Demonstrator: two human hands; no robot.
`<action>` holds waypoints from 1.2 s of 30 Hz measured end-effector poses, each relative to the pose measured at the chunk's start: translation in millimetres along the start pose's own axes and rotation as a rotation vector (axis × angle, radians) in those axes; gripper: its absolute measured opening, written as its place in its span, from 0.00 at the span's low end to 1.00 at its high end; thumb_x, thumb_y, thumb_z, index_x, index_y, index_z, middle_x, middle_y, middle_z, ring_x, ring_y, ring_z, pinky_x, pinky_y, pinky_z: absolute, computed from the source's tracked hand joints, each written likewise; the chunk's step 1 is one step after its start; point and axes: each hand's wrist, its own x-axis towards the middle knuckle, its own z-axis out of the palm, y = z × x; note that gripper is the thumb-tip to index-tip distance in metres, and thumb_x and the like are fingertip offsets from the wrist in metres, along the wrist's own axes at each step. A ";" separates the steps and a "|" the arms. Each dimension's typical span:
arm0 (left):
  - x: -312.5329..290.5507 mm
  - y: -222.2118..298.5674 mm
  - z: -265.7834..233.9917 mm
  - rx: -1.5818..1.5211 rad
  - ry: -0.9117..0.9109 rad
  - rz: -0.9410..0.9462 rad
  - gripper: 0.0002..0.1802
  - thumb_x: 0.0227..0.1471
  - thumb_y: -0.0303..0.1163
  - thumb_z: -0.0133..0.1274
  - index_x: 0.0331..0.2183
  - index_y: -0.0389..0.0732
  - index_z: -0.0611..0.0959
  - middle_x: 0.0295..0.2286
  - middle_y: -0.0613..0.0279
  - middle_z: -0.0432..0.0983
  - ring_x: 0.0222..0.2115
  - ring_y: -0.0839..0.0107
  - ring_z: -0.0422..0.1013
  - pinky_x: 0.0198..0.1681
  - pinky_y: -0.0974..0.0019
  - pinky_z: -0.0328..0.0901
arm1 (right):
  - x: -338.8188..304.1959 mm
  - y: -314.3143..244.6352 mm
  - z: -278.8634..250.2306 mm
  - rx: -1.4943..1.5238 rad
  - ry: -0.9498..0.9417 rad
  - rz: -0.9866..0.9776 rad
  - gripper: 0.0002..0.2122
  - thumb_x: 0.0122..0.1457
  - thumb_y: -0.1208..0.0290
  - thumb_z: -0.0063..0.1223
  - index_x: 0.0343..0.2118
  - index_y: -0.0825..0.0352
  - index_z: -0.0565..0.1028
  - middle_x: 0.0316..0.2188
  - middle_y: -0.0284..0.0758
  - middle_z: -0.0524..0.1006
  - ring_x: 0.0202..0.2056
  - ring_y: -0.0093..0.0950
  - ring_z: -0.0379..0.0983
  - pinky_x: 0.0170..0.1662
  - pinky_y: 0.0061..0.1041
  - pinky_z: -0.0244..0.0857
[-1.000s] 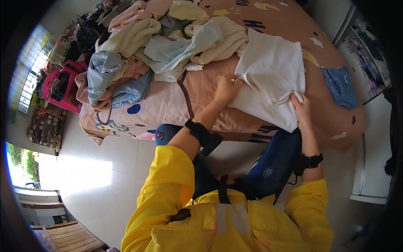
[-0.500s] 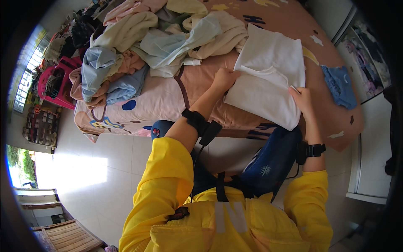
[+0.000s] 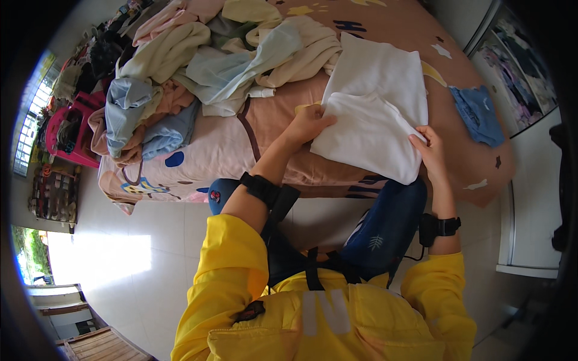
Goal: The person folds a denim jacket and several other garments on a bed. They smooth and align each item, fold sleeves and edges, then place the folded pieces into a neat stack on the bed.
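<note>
A white garment (image 3: 361, 129) lies on the bed, its near part folded back over the far part. At its left edge my left hand (image 3: 308, 125) is closed, thumb and fingers on the cloth. My right hand (image 3: 428, 147) pinches the right edge of the folded layer between thumb and fingers. Both forearms wear black wrist straps below rolled yellow sleeves. A small folded blue denim piece (image 3: 478, 114) rests on the bed to the right of the white garment.
A heap of crumpled clothes (image 3: 229, 66) covers the bed's far left. The patterned bedspread (image 3: 271, 132) hangs over the near edge, above my knees. A pink plastic chair (image 3: 72, 132) stands at left, a white cabinet (image 3: 533, 186) at right.
The view has shifted slightly, moving the scene left. The white garment's folded layer lies flatter and more spread. My left hand has come a little nearer to me along its edge.
</note>
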 end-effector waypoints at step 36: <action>-82.6 2.2 12.9 1.138 -0.047 0.720 0.46 0.39 0.43 0.67 0.61 0.52 0.67 0.63 0.61 0.55 0.65 0.62 0.50 0.64 0.50 0.51 | -104.4 -38.5 46.0 -0.865 -0.136 -0.443 0.41 0.43 0.70 0.71 0.63 0.56 0.63 0.65 0.39 0.57 0.67 0.41 0.50 0.65 0.46 0.46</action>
